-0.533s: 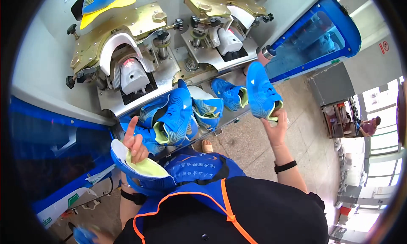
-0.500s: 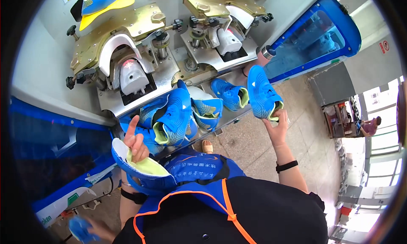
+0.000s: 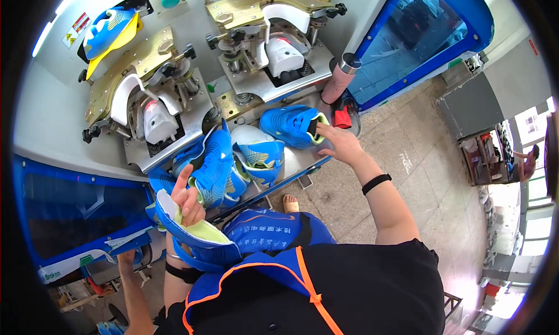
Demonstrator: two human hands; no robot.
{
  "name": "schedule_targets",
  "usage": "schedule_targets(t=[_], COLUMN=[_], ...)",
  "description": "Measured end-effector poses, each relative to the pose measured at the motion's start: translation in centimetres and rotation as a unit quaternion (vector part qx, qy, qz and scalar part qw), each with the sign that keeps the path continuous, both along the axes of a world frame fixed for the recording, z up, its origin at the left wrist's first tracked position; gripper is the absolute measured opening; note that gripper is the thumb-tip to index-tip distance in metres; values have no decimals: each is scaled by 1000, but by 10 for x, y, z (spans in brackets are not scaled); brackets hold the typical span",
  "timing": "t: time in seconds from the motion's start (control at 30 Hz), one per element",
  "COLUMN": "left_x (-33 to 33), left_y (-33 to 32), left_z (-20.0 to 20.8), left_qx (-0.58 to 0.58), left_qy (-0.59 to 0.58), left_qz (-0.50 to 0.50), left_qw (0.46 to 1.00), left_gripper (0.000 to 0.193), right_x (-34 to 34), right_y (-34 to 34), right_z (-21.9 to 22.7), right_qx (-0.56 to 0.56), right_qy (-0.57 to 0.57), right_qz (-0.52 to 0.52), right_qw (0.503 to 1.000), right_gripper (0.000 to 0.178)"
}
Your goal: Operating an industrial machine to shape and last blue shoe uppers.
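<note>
My left hand [image 3: 189,205] grips a blue shoe upper [image 3: 192,236] with a lime lining, close to my body; the index finger points up and some fingers are hidden. My right hand [image 3: 342,144] reaches over the metal tray to another blue shoe upper [image 3: 291,126]. Its fingertips touch the collar opening, while the thumb stands apart. A further upper seems to overlap with that one. To the left, several blue uppers [image 3: 211,160] lie heaped, and one with its lime lining showing [image 3: 261,159] sits beside them.
Two shoe-forming stations [image 3: 158,122] [image 3: 285,56] stand behind the tray. A pink bottle [image 3: 339,81] and a red item [image 3: 342,118] are at its right end. A blue-and-yellow upper [image 3: 110,35] sits at upper left. Another person's arm [image 3: 135,297] shows at lower left.
My right hand has moved left and brought its upper down onto the tray; its thumb is now away from it. The left hand keeps its upper. The view has shifted, showing the bottle fully.
</note>
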State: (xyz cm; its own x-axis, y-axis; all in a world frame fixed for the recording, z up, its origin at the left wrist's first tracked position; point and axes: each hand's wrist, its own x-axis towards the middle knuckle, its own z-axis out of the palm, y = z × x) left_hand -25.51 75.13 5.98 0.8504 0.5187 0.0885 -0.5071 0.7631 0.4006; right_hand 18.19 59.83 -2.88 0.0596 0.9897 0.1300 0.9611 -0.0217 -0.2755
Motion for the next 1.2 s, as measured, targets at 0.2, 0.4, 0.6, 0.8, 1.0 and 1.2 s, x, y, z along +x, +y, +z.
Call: schedule_targets(t=[0.2,0.4,0.6,0.8,1.0,1.2], left_x=[35,37,46,11,-36,-52], left_y=[-13,-27,-39,-50,-53,-50], left_z=[6,5,23,28,58,115], left_qx=[15,-1,-49,-38,-175,-102], left_qy=[19,66,167,102,68,184], left_qz=[7,42,124,103,172,228], left_qw=[1000,997,977,989,967,951], left_gripper=[48,50,44,38,38,42], right_x=[16,34,40,-18,-114,-259], right_y=[22,-33,-32,-51,50,261], right_z=[-3,-3,-11,31,155,295], right_qx=[-11,-66,-7,26,315,446], right_qy=[-125,-54,62,-13,12,-5], right_qz=[48,-118,-104,-50,153,261], right_qw=[991,989,993,998,936,856], right_gripper=[24,33,37,34,28,32])
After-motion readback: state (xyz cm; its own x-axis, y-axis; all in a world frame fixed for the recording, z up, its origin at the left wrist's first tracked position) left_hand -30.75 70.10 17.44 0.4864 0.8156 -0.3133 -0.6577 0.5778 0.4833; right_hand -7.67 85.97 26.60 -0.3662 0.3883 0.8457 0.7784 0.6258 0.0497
